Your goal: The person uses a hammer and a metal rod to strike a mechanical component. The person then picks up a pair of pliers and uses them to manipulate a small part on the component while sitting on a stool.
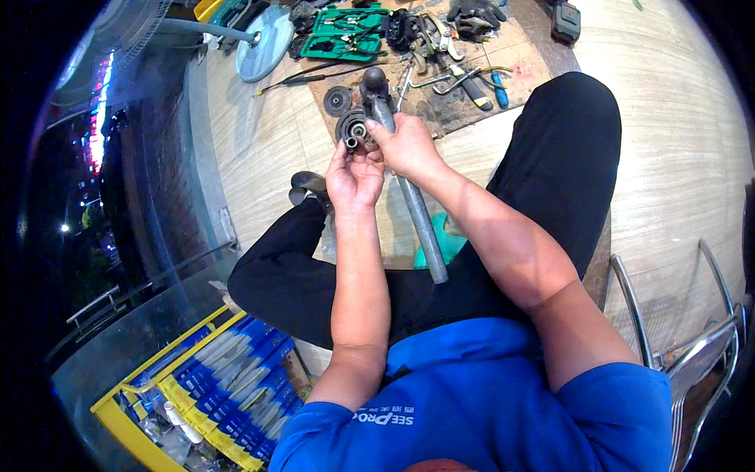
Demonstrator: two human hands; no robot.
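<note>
My right hand (410, 148) is closed round the upper part of a hammer (421, 220) with a long grey pipe handle and a dark rounded head. The handle slants down to my lap. Just left of it, my left hand (355, 179) is palm up, its fingers closed on a small shiny metal sleeve (351, 143). The sleeve is at the near side of a dark round pulley (346, 122) with a bright hub. My right thumb reaches toward that hub; whether it touches cannot be made out. Another dark grooved disc (337, 101) lies beyond the pulley.
On a stained board (519, 71) lie pliers (497, 77), a blue-handled screwdriver (501, 96) and wrenches. A green tool case (344, 35) lies open behind. A fan base (265, 43) stands far left, a metal chair (700, 362) at right, a yellow rack (141, 429) at left.
</note>
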